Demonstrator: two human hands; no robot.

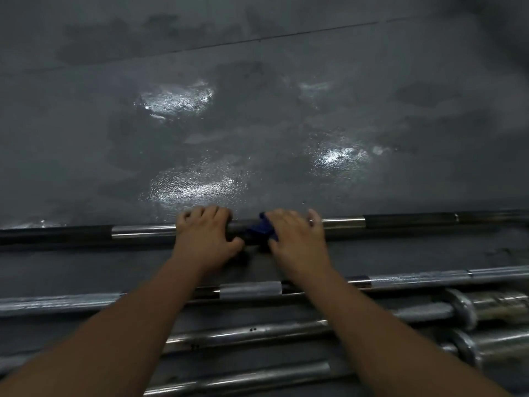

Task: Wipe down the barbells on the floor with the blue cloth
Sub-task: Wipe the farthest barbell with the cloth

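Note:
A long barbell (343, 224) with dark and chrome sections lies across the floor, farthest from me. My left hand (204, 234) grips its shaft, fingers curled over the top and thumb underneath. Right beside it, my right hand (296, 236) holds the blue cloth (259, 231) around the same bar. Only a bunched dark-blue part of the cloth shows between the two hands; the rest is hidden under my right palm.
Several more chrome barbells (249, 290) lie side by side nearer to me, under my forearms, with thick sleeve ends (486, 308) at the lower right. Beyond the far bar stretches dark grey rubber flooring (257, 124) with shiny wet patches.

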